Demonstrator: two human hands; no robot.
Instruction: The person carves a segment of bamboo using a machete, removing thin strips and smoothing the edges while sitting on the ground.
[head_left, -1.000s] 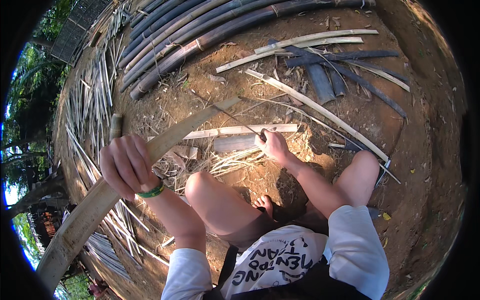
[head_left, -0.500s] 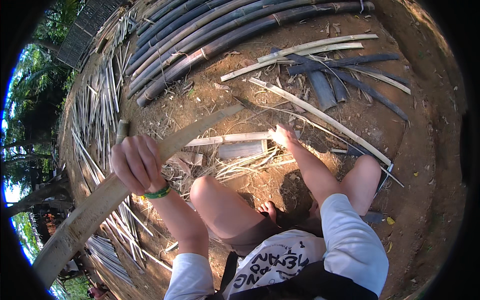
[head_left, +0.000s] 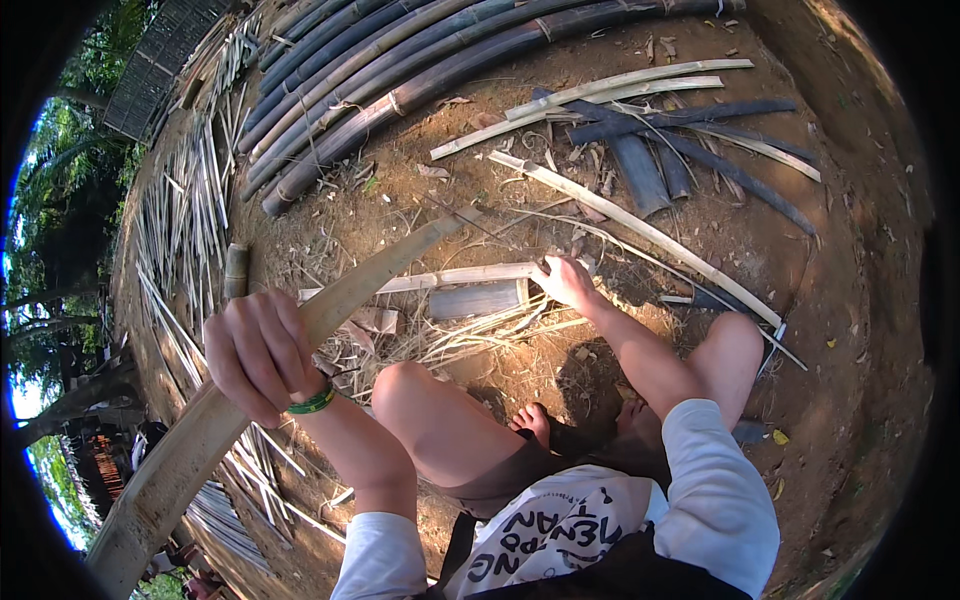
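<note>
My left hand [head_left: 262,352], a green and yellow band on its wrist, is wrapped round a long split bamboo strip [head_left: 165,482]. The strip slants from the lower left up to a far end over the dirt. Lower down, a narrower pale bamboo strip [head_left: 450,277] passes behind the held one. My right hand [head_left: 566,281] is closed at this strip's right end, and its fingertips are partly hidden. Just below lies a short grey piece of split bamboo [head_left: 477,301], beside a heap of thin shavings [head_left: 480,338] in front of my knees.
Thick dark bamboo poles [head_left: 400,105] lie in a row at the far side. Crossed split pieces [head_left: 690,125] are at the far right, and a long pale strip [head_left: 640,228] runs toward my right knee. Many thin slats [head_left: 185,220] cover the ground on the left.
My left hand has shifted slightly left and down with the bamboo strip. My right hand has moved a little nearer, still at the end of the narrower strip.
</note>
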